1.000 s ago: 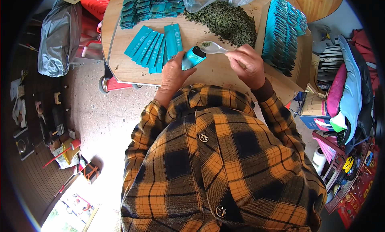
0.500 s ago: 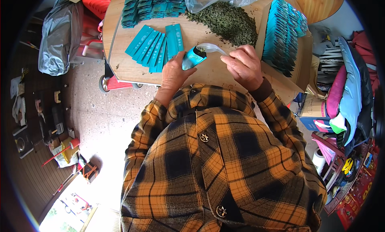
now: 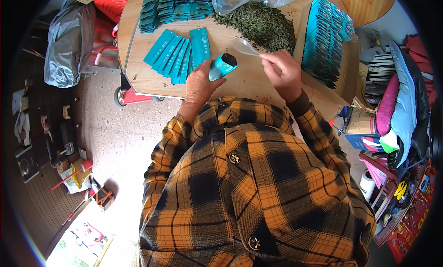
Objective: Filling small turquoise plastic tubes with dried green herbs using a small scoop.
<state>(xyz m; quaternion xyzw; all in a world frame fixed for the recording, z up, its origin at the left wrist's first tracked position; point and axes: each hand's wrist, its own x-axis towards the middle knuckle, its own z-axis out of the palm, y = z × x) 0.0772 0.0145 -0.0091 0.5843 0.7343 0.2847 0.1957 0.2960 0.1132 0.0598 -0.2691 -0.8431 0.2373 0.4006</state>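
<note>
Left hand [image 3: 199, 85] grips a teal pouch [image 3: 218, 71] over the wooden table [image 3: 140, 75] as I watch remotely, right hand [image 3: 283, 75] pinching a pale spoon [image 3: 247, 47] near heaped dried leaves [image 3: 265, 26]

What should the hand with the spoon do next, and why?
Probably dip the clear spoon into the dried leaves: the spoon looks empty, the right hand holds it near them, and the left hand holds a teal packet with its mouth open.
</note>
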